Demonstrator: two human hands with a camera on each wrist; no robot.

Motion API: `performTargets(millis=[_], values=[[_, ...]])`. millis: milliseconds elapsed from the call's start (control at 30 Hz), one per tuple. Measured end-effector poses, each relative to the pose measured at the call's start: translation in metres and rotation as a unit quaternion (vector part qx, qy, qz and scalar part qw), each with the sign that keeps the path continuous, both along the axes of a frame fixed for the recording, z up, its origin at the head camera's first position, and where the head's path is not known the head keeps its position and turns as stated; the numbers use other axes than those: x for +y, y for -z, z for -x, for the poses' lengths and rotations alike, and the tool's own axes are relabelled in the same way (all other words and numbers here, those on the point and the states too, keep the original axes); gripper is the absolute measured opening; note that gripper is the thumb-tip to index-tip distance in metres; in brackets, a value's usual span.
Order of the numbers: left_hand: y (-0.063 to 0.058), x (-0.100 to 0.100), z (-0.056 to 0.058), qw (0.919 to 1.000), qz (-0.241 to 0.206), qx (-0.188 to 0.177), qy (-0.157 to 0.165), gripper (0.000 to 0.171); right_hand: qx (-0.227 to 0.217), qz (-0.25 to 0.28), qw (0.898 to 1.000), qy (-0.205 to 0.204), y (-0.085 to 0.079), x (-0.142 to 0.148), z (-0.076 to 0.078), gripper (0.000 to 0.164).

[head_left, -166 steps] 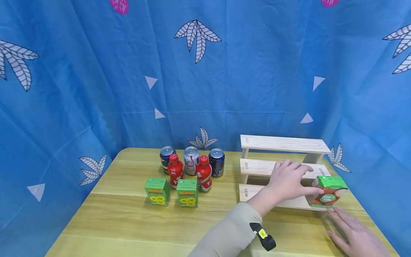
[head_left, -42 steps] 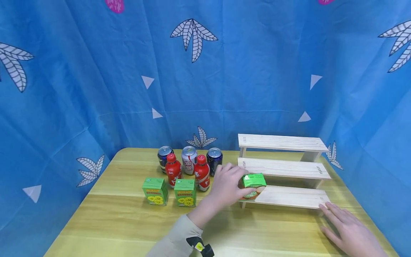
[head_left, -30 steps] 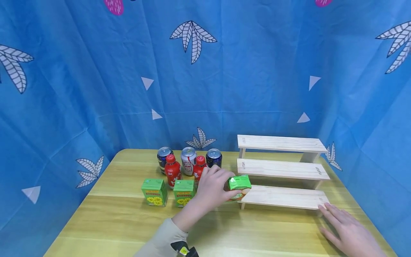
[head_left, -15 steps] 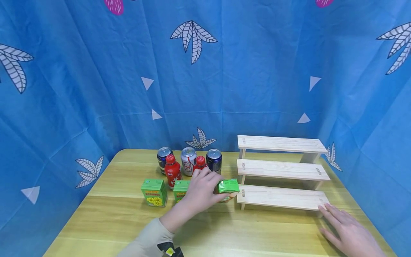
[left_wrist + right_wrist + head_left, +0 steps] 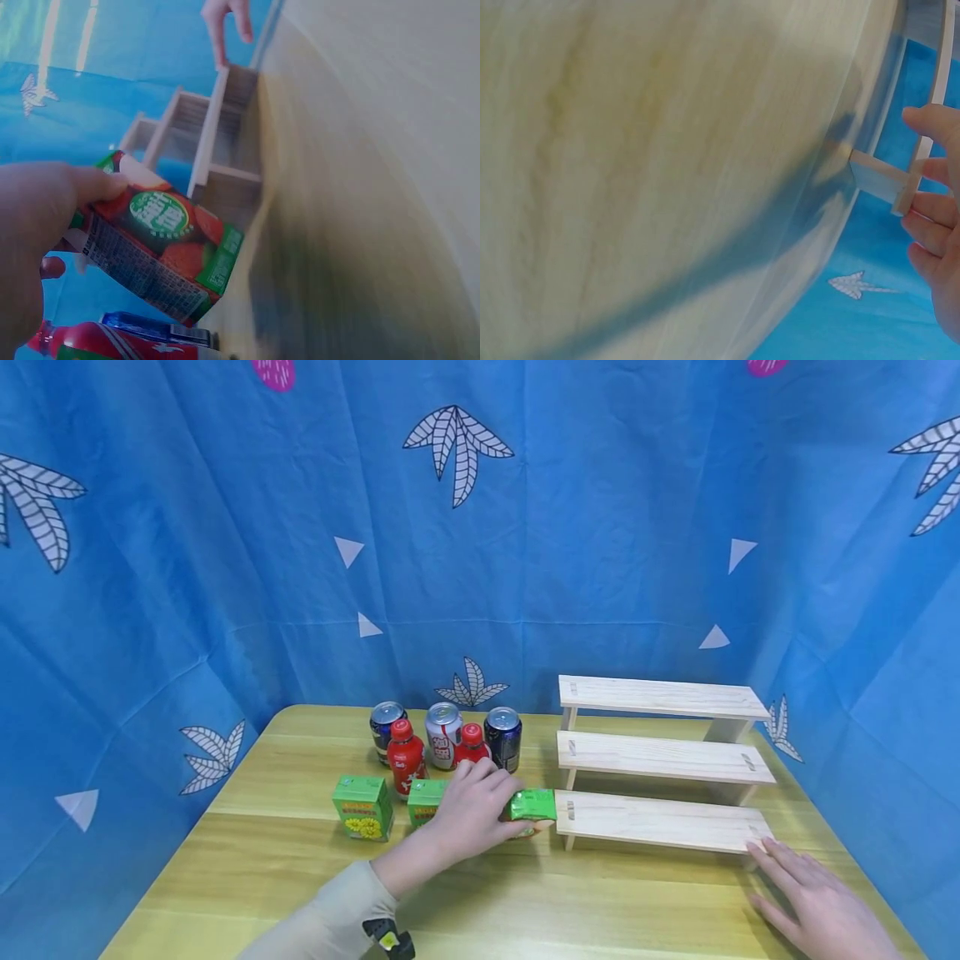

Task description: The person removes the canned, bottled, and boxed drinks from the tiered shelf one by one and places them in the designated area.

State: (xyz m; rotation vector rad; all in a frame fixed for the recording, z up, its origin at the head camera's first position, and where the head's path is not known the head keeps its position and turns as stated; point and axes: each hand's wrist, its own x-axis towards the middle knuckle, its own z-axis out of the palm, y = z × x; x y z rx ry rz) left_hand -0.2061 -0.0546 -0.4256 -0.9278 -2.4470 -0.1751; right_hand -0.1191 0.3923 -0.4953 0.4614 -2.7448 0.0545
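Observation:
Between thumb and fingers my left hand (image 5: 474, 806) pinches a juice box (image 5: 533, 805) with a green top, just left of the lowest step of a three-tier wooden shelf (image 5: 663, 821). Red fruit and a green oval label show on the juice box (image 5: 161, 217) in the left wrist view. Whether its base touches the table cannot be told. My right hand (image 5: 821, 893) rests its fingertips on the right front corner of the lowest step, and in the right wrist view its fingers (image 5: 930, 232) lie at the end of that board.
Two green-and-yellow drink boxes (image 5: 363, 808) stand on the wooden table (image 5: 247, 893), one partly behind my left hand. Behind them are two red bottles (image 5: 407, 758) and three cans (image 5: 503, 739). A blue patterned curtain (image 5: 465, 568) surrounds the table.
My left hand has carried the juice box from the right end of the lowest step leftward off the shelf, then slightly lower. My right hand has stayed at the shelf corner.

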Motion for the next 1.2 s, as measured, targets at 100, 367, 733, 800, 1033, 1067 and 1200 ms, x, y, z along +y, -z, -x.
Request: performTargets(millis=[100, 367, 733, 800, 1033, 1067, 1200], values=[[0.004, 0.000, 0.001, 0.9999, 0.012, -0.008, 0.006, 0.049, 0.007, -0.001, 1.000, -0.001, 0.001, 0.001, 0.000, 0.073], [0.009, -0.003, 0.002, 0.9993, 0.035, -0.012, 0.009, 0.048, 0.023, 0.001, 1.000, -0.011, 0.004, 0.001, 0.000, 0.072], [0.010, -0.008, 0.005, 0.9991, 0.035, 0.006, 0.024, 0.051, 0.016, -0.003, 1.000, -0.001, 0.003, 0.000, 0.000, 0.072], [0.009, -0.010, 0.005, 0.9989, 0.041, 0.006, 0.024, 0.050, 0.017, -0.002, 1.000, -0.002, 0.004, 0.000, 0.000, 0.072], [0.008, -0.016, 0.007, 0.9984, 0.045, 0.019, 0.029, 0.050, 0.010, 0.002, 1.000, 0.002, 0.004, 0.001, 0.000, 0.072], [0.009, -0.017, 0.008, 0.9984, 0.045, 0.022, 0.028, 0.049, 0.011, 0.003, 1.000, 0.001, 0.004, 0.001, 0.000, 0.072], [0.008, -0.021, 0.008, 0.9982, 0.053, 0.021, 0.019, 0.050, 0.018, 0.005, 1.000, -0.003, 0.005, 0.001, 0.000, 0.072]])
